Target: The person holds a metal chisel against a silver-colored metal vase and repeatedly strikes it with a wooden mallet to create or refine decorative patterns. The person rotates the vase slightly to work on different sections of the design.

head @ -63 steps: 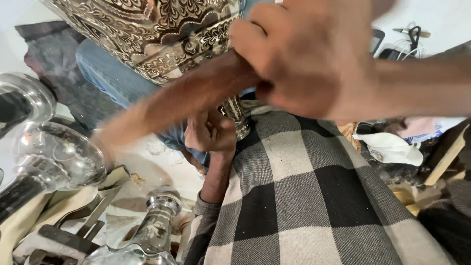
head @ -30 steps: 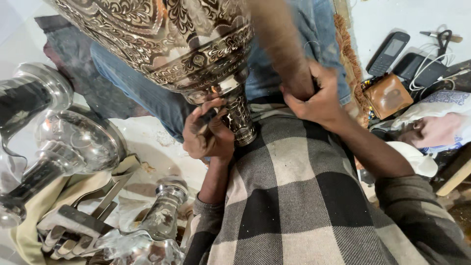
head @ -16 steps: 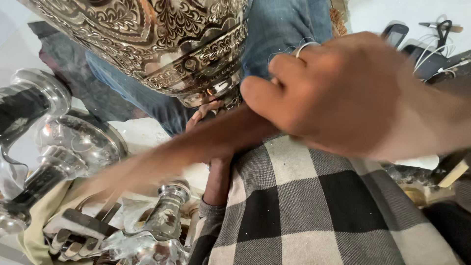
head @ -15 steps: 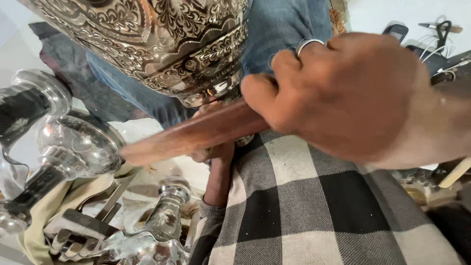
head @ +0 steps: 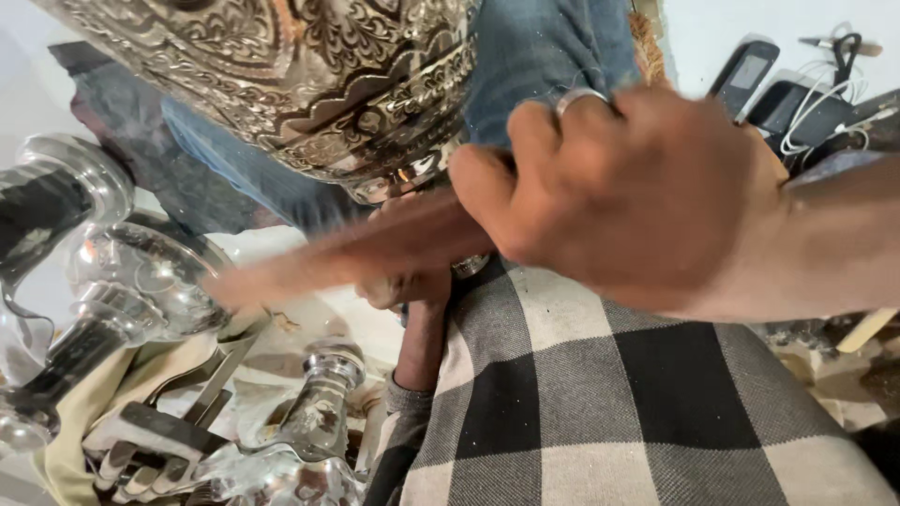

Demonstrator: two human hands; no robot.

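Note:
My right hand (head: 637,197), with a ring on one finger, fills the middle of the head view, close to the camera. It is closed around a wooden stick (head: 356,253) that points left and is blurred by motion. Behind the stick, my left hand (head: 405,286) holds something small and dark against the base of a large embossed silver vessel (head: 281,84). What that small thing is cannot be made out. The vessel rests over my lap, on a black-and-white checked cloth (head: 600,403).
Polished silver vessel parts (head: 103,281) and a turned metal stem (head: 323,403) lie at the left on a pale cloth. Flat metal tools (head: 159,431) lie beside them. Phones and a cable (head: 778,89) sit at the top right. Blue denim (head: 553,47) shows behind the vessel.
A second ago my right hand was raised beside the vessel. It has come down close to the camera, swinging the stick leftward across the vessel's base. My left hand has stayed put.

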